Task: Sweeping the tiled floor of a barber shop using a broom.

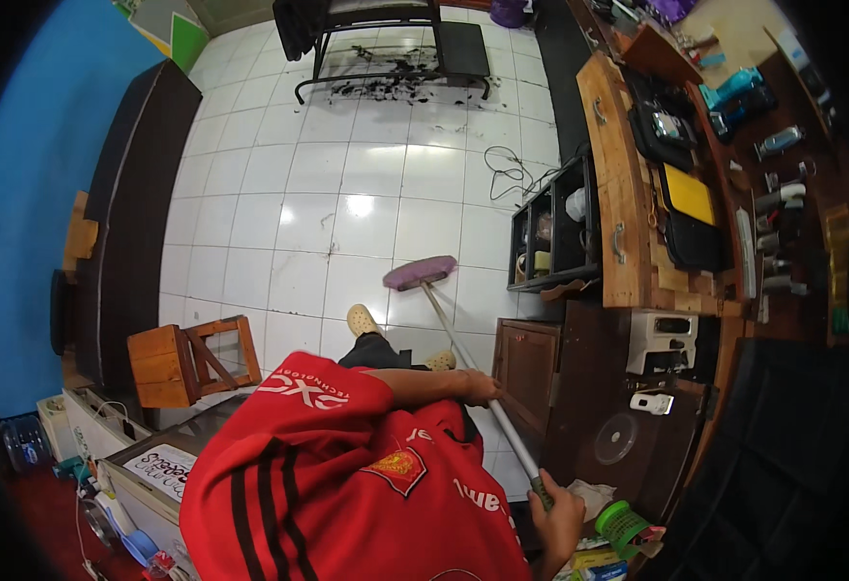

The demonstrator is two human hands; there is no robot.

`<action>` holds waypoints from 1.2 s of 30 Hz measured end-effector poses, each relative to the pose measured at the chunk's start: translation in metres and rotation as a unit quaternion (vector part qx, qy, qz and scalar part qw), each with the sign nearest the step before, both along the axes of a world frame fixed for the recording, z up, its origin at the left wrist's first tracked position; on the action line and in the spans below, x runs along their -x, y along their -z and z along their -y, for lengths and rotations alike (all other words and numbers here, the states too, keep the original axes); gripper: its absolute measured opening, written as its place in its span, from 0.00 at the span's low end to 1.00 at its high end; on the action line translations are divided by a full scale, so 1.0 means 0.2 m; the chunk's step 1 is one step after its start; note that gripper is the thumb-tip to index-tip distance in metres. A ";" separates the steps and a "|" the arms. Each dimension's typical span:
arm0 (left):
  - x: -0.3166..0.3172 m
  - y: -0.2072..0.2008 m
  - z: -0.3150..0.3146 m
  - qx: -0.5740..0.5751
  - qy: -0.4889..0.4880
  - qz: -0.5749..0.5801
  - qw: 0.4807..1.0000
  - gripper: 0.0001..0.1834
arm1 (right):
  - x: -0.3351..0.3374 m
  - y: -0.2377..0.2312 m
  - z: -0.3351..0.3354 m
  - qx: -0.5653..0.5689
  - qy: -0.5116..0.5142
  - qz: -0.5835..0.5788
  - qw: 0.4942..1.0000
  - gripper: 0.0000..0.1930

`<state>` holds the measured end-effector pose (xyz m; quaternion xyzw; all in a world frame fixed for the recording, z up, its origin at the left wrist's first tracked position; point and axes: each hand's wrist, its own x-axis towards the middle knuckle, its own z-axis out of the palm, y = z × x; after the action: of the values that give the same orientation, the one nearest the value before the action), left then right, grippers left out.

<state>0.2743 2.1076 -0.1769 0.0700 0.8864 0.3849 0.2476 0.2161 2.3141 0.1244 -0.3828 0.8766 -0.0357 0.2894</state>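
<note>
A broom with a purple head (422,272) stands on the white tiled floor, its pale metal pole (463,349) slanting down to the right. My left hand (480,387) is wrapped round the middle of the pole. Lower right, my right hand (558,520) grips the dark green end of the pole. Both forearms reach out from a red shirt. Dark hair clippings (391,77) lie scattered on the far tiles, well beyond the broom head.
A black metal-framed chair (463,53) stands over the clippings. To the right are a black crate (555,228), a loose cable (512,174) and a wooden counter with drawers (618,184). A small wooden stool (165,366) and a long dark bench (120,213) line the left.
</note>
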 end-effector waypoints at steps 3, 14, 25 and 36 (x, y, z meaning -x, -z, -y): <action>-0.09 0.12 0.10 0.034 -0.066 -0.021 0.997 0.14 | -0.02 0.16 0.08 0.042 0.013 0.019 0.999 0.21; -0.54 0.16 0.95 0.033 -0.591 -0.073 0.803 0.37 | -0.33 0.53 1.25 0.116 -0.129 0.027 0.984 0.18; -0.65 -0.23 1.00 -0.046 -0.542 -0.449 0.709 0.15 | -0.59 -0.41 1.48 0.495 -0.107 0.230 0.831 0.49; -1.11 -0.21 1.11 -0.093 -0.682 -0.367 0.626 0.13 | -1.07 -0.30 1.84 0.492 -0.347 0.362 0.712 0.29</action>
<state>0.4960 1.8851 -0.1340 -0.3965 0.6574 0.4662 -0.4396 0.4301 1.9458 0.1843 -0.7061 0.3684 -0.4946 0.3479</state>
